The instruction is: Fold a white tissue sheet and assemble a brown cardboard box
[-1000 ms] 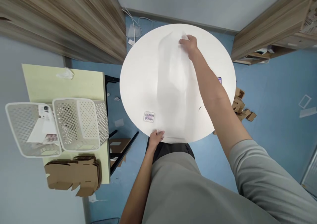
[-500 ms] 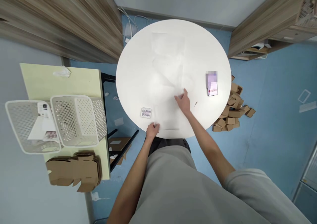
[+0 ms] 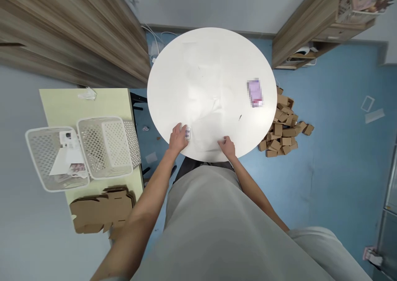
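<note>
A thin clear plastic sheet (image 3: pixel 206 103) lies nearly flat on the round white table (image 3: pixel 173 78), hard to make out against it. My left hand (image 3: pixel 178 138) rests at the table's near left edge, fingers curled around a small flat packet with purple print (image 3: pixel 187 133). My right hand (image 3: pixel 227 145) sits at the near edge, fingers pinched on the near corner of the plastic sheet. A phone (image 3: pixel 254 92) lies on the right side of the table.
Two white perforated baskets (image 3: pixel 107 146) and flattened brown cardboard (image 3: pixel 99 208) sit on a pale yellow table at left. A heap of small cardboard boxes (image 3: pixel 283 128) lies on the blue floor right of the round table. Wooden shelving stands at both upper corners.
My right hand drew back from the far side of the table to its near edge, and the sheet settled flat. My left hand shifted left onto the small packet.
</note>
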Tool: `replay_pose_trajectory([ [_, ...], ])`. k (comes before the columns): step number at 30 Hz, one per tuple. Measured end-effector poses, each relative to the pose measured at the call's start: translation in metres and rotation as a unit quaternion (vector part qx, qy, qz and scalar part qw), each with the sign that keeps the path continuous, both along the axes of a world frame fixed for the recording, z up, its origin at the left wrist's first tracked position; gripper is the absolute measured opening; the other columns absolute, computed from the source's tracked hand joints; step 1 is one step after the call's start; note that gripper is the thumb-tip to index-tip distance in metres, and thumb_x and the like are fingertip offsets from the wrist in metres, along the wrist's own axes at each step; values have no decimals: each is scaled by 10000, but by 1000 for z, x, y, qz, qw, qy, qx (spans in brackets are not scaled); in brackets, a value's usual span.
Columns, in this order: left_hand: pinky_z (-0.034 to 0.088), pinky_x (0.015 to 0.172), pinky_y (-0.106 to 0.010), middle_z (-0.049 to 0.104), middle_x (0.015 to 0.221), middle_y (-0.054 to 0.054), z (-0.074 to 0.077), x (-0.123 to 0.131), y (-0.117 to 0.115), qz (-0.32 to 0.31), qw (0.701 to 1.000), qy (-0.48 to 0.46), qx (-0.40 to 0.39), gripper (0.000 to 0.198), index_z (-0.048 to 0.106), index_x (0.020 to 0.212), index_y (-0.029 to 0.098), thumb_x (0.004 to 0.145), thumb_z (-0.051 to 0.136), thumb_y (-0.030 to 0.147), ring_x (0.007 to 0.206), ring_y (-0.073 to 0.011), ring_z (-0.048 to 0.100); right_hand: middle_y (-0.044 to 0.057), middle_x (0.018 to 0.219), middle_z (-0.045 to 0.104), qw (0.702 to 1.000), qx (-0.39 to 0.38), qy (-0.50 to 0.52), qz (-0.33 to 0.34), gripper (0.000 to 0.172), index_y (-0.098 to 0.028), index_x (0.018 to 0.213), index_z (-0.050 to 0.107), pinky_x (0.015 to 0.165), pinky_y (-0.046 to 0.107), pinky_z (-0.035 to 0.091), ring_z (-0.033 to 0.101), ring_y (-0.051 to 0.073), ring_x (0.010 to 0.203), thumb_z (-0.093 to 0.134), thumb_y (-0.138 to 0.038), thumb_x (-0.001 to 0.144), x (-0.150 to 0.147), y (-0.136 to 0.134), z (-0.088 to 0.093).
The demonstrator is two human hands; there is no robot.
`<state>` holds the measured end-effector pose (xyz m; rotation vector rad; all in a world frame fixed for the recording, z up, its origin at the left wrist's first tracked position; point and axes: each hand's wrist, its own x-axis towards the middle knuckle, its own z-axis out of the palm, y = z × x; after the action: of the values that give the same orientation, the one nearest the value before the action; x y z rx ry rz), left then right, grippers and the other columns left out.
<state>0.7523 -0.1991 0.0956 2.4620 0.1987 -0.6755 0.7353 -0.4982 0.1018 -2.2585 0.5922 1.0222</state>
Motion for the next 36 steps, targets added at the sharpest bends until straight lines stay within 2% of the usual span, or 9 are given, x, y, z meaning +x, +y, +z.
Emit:
replay_pose_trajectory([
  [2, 393, 1313, -643, 404, 1773, -259, -3, 8, 8, -75, 997, 13, -5, 801, 592, 1548, 145, 767, 705, 11, 1640, -492, 364, 144, 1333, 774, 1000, -2, -1, 2, 361, -196, 1388, 610, 953, 339, 493, 699, 274, 1177, 666, -408, 1101, -4, -5, -2],
  [4, 418, 1288, -662, 422, 1749, -274, -5, 10, 13, -107, 994, 20, 8, 799, 582, 1566, 137, 783, 667, 1, 1607, -486, 401, 131, 1316, 781, 1000, -4, -4, 0, 286, -208, 1320, 636, 935, 340, 484, 689, 265, 1151, 666, -393, 1104, -9, -9, -5],
  [6, 462, 1251, -654, 449, 1709, -283, -7, 6, 16, -97, 995, 19, 22, 790, 554, 1596, 125, 819, 667, 38, 1562, -482, 440, 120, 1294, 788, 1000, -6, -9, 3, 229, -213, 1266, 652, 916, 334, 474, 680, 256, 1132, 664, -375, 1106, -15, -11, -6],
  [10, 508, 1220, -633, 509, 1611, -287, -5, -11, 16, -8, 999, -13, 39, 836, 481, 1649, 103, 862, 750, 191, 1505, -476, 477, 99, 1218, 797, 999, -13, -18, 30, 156, -213, 1164, 678, 847, 314, 449, 670, 233, 1049, 642, -354, 1108, -27, -14, -8],
  [13, 484, 1268, -610, 547, 1578, -257, 1, -25, 1, -4, 998, -54, 24, 863, 442, 1677, 111, 888, 760, 258, 1501, -448, 498, 81, 1169, 802, 998, -18, -23, 50, 149, -220, 1105, 696, 817, 300, 442, 669, 220, 993, 624, -351, 1109, -35, -15, -10],
  [17, 525, 1247, -563, 538, 1635, -238, 6, -37, -35, -113, 992, -61, -1, 820, 436, 1697, 133, 946, 715, 308, 1520, -427, 505, 75, 1130, 809, 998, -31, -35, 43, 159, -220, 1105, 732, 826, 284, 461, 700, 219, 1002, 627, -339, 1097, -40, -16, -14],
  [22, 539, 1211, -557, 536, 1647, -263, -4, -36, -70, -208, 977, -43, 18, 779, 450, 1696, 96, 952, 648, 216, 1506, -434, 523, 77, 1142, 823, 998, -17, -44, 30, 203, -212, 1127, 754, 857, 289, 487, 725, 222, 1049, 593, -336, 1115, -38, -19, -16],
  [28, 544, 1181, -563, 539, 1645, -272, -15, -32, -72, -245, 969, -27, 27, 761, 487, 1669, 82, 927, 629, 173, 1505, -447, 513, 82, 1143, 826, 998, -13, -58, 27, 190, -214, 1081, 754, 867, 300, 510, 731, 227, 1050, 605, -328, 1109, -35, -19, -12],
  [36, 464, 1287, -558, 522, 1699, -247, -32, -33, -63, -219, 975, -42, -24, 757, 495, 1685, 124, 950, 657, 211, 1582, -427, 463, 69, 1124, 825, 998, -23, -52, 28, 186, -210, 1099, 752, 835, 293, 499, 731, 215, 1031, 594, -303, 1124, -38, -10, 2],
])
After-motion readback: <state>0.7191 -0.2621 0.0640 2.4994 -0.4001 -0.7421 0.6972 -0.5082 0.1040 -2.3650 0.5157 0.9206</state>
